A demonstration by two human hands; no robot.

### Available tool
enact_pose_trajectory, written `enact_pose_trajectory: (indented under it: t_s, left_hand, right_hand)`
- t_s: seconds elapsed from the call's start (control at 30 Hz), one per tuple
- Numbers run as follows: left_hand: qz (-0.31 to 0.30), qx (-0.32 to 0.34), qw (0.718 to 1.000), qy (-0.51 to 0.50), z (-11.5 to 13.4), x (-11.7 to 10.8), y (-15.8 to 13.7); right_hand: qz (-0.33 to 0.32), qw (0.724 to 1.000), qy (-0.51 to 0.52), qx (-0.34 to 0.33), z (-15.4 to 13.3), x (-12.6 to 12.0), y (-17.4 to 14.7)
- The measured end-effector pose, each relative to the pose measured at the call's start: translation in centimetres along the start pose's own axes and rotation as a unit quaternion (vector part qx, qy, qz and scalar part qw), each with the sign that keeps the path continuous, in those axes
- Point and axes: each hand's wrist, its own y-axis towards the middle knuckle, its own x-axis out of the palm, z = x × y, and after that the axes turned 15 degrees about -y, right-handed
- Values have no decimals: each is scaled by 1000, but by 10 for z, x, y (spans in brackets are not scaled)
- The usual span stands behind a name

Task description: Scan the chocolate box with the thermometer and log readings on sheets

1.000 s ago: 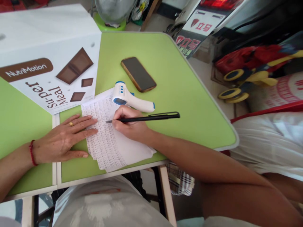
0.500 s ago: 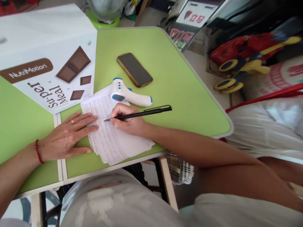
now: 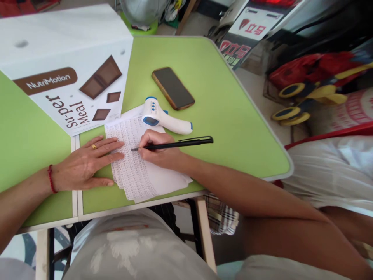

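My right hand (image 3: 159, 149) grips a black pen (image 3: 183, 143) and rests on a stack of white paper sheets (image 3: 166, 181). The pen's tip points left and meets the top sheet, or hovers very close to it, among rows of small handwriting. Lying flat with fingers spread, my left hand (image 3: 89, 161) touches the left edge of the sheets with its fingertips. It wears a gold ring, and a red cord circles the wrist. A white and blue infrared thermometer (image 3: 167, 118) lies across the top of the paper. Beyond it is a phone (image 3: 173, 88) with a dark screen.
A large white box (image 3: 99, 112) printed "NutriMotion" stands at the left on the green folding table (image 3: 233, 128). Another person's light clothing (image 3: 335, 167) shows at the right, beside the table corner. Behind are a yellow wheeled object (image 3: 303, 101) and a printed sign (image 3: 247, 29).
The view has shifted slightly, so the table things appear a little farther right. My hands keep the same pose, pen tip at nearly the same place on the paper.
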Motion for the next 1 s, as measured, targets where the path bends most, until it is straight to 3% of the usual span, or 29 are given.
enact_pose_trajectory:
  t_s: [0.17, 0.27, 1.0]
  left_hand:
    - [-2, -1, 1000, -3, 1, -1, -1]
    - [0, 1, 1000, -2, 0, -1, -1]
    - [8, 11, 1000, 6, -3, 1, -2]
  right_hand:
    - [-29, 999, 3, 30, 0, -1, 0]
    - [-8, 999, 1, 42, -1, -1, 0]
    - [1, 1000, -1, 14, 1, -1, 0]
